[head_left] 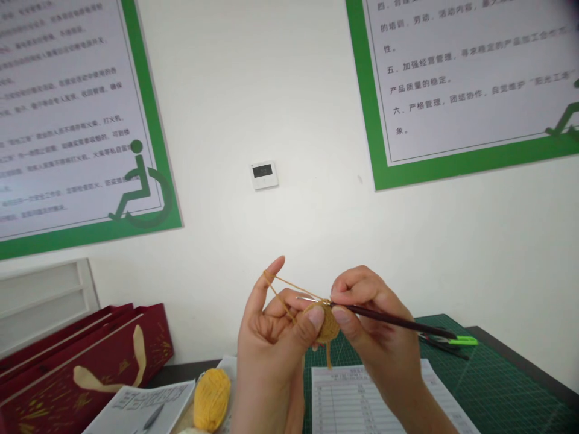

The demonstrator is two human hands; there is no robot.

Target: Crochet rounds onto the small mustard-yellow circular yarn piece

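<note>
Between thumb and fingers, my left hand (275,337) pinches a small round crochet piece (329,328) in mustard yarn. Its index finger points up with the working yarn (296,286) looped over it and running to the piece. My right hand (375,319) grips a crochet hook (389,317) with a dark handle. The hook's metal tip lies at the top edge of the piece and points left. A short yarn tail hangs below the piece. The stitch at the hook is too small to make out.
A yellow yarn ball (211,399) sits by my left wrist, near papers with a pen (152,418). Dark red gift bags (90,367) stand at left. A printed sheet (348,401) lies on the green cutting mat (493,386), with green-handled scissors (461,340) behind my right hand.
</note>
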